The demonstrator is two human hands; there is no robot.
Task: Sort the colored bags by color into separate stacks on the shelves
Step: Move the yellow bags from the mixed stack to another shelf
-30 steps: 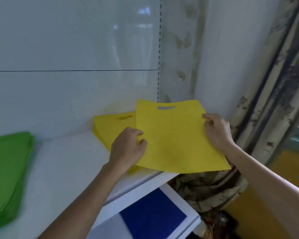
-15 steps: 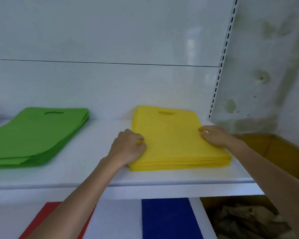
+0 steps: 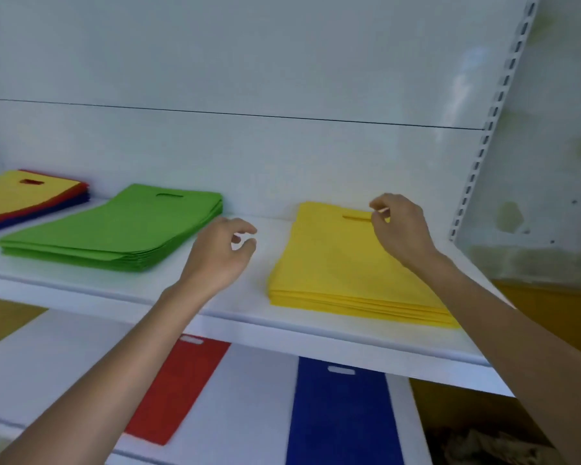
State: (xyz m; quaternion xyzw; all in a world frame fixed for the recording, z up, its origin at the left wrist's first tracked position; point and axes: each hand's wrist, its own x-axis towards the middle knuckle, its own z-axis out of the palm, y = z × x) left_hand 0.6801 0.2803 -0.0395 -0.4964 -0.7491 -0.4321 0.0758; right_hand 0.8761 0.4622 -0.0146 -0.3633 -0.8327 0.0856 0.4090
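Upper shelf (image 3: 282, 333), white, carries three lots of flat bags. The yellow stack (image 3: 342, 273) lies at the right end, edges fairly square, handle slot toward the back wall, front edge close to the shelf lip. The green stack (image 3: 114, 233) lies to the left of it, well apart, with bare shelf between the two. At the far left is a mixed pile (image 3: 21, 196) — a yellow bag on top, red and blue edges showing beneath. Left hand (image 3: 218, 253) hovers over the bare strip between green and yellow, fingers loosely curled, thumb and forefinger close together, nothing in it. Right hand (image 3: 401, 229) is over the back part of the yellow stack, fingers bent, fingertips just by the handle slot; a sliver of yellow shows between thumb and forefinger, but whether they pinch the top bag or only hang above it I cannot tell. Both forearms are bare and reach in from the lower edge. Lower shelf (image 3: 255, 397): a red bag (image 3: 178, 387) lies flat on the left and a blue bag (image 3: 342, 417) on the right, apart — both partly hidden under the upper shelf. A slotted metal upright (image 3: 483, 142) runs up the right side of the back panel.
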